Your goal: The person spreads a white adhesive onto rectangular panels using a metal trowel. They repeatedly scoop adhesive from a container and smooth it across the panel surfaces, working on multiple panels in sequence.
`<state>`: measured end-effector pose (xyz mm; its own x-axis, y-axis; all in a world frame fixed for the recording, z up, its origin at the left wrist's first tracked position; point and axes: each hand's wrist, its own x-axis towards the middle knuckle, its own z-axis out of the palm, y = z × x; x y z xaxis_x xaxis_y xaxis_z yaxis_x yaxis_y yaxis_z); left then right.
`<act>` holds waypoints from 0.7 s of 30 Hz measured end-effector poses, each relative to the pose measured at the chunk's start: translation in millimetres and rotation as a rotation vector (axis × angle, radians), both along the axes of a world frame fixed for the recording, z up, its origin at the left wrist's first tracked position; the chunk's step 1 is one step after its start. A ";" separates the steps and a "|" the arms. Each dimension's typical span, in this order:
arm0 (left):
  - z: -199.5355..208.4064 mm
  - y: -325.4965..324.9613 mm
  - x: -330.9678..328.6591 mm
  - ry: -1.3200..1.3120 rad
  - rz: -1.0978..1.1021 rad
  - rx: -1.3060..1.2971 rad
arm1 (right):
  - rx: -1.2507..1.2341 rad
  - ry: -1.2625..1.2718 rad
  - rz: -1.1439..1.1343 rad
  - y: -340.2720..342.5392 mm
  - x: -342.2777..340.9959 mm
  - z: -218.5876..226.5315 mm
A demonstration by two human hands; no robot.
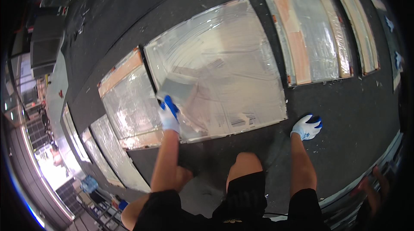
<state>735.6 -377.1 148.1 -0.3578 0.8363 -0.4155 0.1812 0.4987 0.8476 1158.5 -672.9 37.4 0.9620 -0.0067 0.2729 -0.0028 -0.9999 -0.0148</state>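
My left hand (169, 113), in a white and blue glove, is closed at the near edge of a flat grey scraper (177, 88). Its blade lies on a large panel (233, 62) smeared with a whitish, wet-looking paste in curved streaks. Some patches of the panel's surface show through darker around the scraper. To the right of the panel, my gloved right hand (307, 127) leans on the dark mat, fingers apart and holding nothing. Motion blurs the grip of the left hand a little.
A narrower, film-covered panel (131, 101) borders the large one on the left. More glossy strips (319, 32) lie at the upper right, and long pale panels (114, 149) at the lower left. My bare knee (246, 166) is near the panel's front edge.
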 end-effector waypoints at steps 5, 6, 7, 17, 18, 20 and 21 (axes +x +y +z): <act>-11.1 -60.4 91.8 -0.148 0.149 -0.101 | 0.038 0.015 -0.016 6.0 -2.1 6.0; -11.2 -56.9 100.3 -0.181 0.145 -0.093 | 0.040 0.022 -0.019 3.9 -5.5 6.8; -12.4 -51.5 109.9 -0.218 0.174 -0.133 | 0.040 0.026 -0.024 3.4 -5.4 6.3; 40.2 70.9 58.7 0.042 -0.085 -0.029 | 0.057 0.070 -0.029 1.7 -3.0 2.7; 45.1 74.6 51.9 -0.103 -0.029 -0.018 | 0.078 0.031 -0.028 7.5 1.1 0.7; 62.0 67.8 31.2 -0.215 -0.075 -0.110 | 0.090 -0.008 0.005 15.2 5.1 -2.9; 68.3 60.5 19.3 -0.282 -0.090 -0.139 | 0.081 0.023 -0.022 6.4 0.2 -2.2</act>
<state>754.9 -316.6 216.3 -0.1395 0.7873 -0.6006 -0.0026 0.6062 0.7953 1158.7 -666.6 35.2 0.9673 -0.0490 0.2487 -0.0258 -0.9951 -0.0956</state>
